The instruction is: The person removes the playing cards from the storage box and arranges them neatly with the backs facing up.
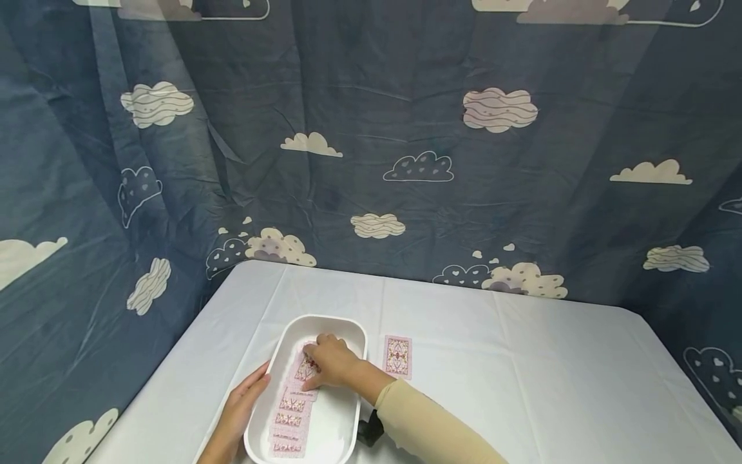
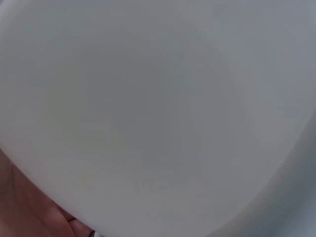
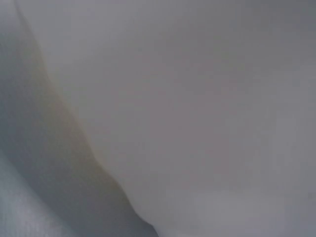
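A white rectangular tray [image 1: 341, 425] stands on the table in the head view. Inside it, pink-and-red patterned playing cards [image 1: 288, 419] overlap in a column along the left side. My right hand [image 1: 335, 362] reaches into the tray's far half and holds the upper card [image 1: 304, 370], its thumb and fingers bent over opposite ends. Part of that card is hidden under the hand. Against the tray's left outer wall rests my left hand [image 1: 240, 406], fingers extended along it. White tray surface [image 2: 158, 108] fills most of the left wrist view; the right wrist view is blurred.
One more patterned card [image 1: 397, 356] lies on the white tablecloth [image 1: 464, 361] right of the tray. A small black object [image 1: 370, 430] sits by the tray's right wall, partly behind the right sleeve [image 1: 431, 425]. A dark cloud-print curtain [image 1: 371, 193] hangs behind the table.
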The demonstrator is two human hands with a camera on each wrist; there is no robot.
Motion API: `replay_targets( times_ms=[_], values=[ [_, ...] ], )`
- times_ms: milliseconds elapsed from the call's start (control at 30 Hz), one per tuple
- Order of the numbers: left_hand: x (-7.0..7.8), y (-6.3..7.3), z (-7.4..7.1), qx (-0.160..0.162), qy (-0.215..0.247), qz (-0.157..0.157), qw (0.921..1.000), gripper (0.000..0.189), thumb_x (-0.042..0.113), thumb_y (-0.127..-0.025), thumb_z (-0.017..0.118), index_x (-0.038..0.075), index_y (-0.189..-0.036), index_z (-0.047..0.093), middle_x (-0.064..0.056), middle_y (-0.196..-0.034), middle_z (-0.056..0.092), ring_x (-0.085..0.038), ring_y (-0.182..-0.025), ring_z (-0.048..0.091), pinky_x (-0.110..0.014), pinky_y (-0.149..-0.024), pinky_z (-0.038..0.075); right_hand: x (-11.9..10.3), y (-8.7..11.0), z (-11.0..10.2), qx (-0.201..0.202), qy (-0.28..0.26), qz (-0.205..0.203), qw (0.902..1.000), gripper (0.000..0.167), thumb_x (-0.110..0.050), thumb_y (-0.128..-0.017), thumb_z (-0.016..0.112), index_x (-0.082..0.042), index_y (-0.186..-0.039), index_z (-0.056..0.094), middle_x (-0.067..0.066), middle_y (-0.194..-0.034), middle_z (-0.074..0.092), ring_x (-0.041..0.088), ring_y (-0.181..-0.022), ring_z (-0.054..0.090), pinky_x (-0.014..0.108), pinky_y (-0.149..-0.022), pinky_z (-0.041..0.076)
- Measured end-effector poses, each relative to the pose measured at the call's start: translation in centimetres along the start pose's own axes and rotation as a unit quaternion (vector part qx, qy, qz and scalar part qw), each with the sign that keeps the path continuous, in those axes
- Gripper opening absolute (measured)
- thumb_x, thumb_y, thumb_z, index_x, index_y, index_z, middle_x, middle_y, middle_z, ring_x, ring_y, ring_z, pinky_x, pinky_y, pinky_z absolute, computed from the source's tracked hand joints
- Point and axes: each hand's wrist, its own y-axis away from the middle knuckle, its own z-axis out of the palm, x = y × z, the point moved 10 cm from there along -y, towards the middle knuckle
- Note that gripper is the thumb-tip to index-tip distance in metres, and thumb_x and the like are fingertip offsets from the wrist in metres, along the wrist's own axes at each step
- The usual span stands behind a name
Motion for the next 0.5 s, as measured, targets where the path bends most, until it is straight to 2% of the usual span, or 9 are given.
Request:
replay_targets(
  times_ms=[200, 367, 500],
  values=[
    [0.02, -0.09, 0.16, -0.007, 0.001, 0.008, 0.9999, 0.052, 0.032, -0.095, 0.049, 0.002, -0.137, 0.040, -0.012, -0.141, 0.037, -0.029, -0.129, 0.033, -0.038, -0.100, 0.034, -0.01, -0.07, -0.04, 0.012, 0.023, 0.004, 0.9997, 0.073, -0.057, -0.063, 0.073, -0.018, -0.123, 0.057, -0.002, -0.093, 0.049, 0.012, -0.086, 0.043, 0.026, -0.074, 0.038],
    [-0.02, -0.19, 0.11, -0.005, 0.000, 0.010, 0.9999, 0.051, 0.031, -0.095, 0.049, 0.003, -0.137, 0.041, -0.011, -0.141, 0.038, -0.029, -0.129, 0.034, -0.039, -0.100, 0.034, -0.08, -0.02, -0.59, 0.037, 0.082, 0.010, 0.9959, 0.081, -0.063, -0.058, 0.071, -0.021, -0.126, 0.055, -0.003, -0.093, 0.051, 0.013, -0.088, 0.046, 0.026, -0.071, 0.037],
    [0.01, -0.19, 0.11, -0.005, -0.002, 0.014, 0.9999, 0.051, 0.030, -0.095, 0.048, 0.002, -0.137, 0.041, -0.012, -0.141, 0.037, -0.030, -0.129, 0.033, -0.041, -0.100, 0.034, -0.19, -0.07, -0.78, 0.047, 0.092, 0.010, 0.9946, 0.083, -0.062, -0.057, 0.071, -0.022, -0.127, 0.055, -0.002, -0.094, 0.051, 0.014, -0.087, 0.046, 0.026, -0.067, 0.038]
  ],
)
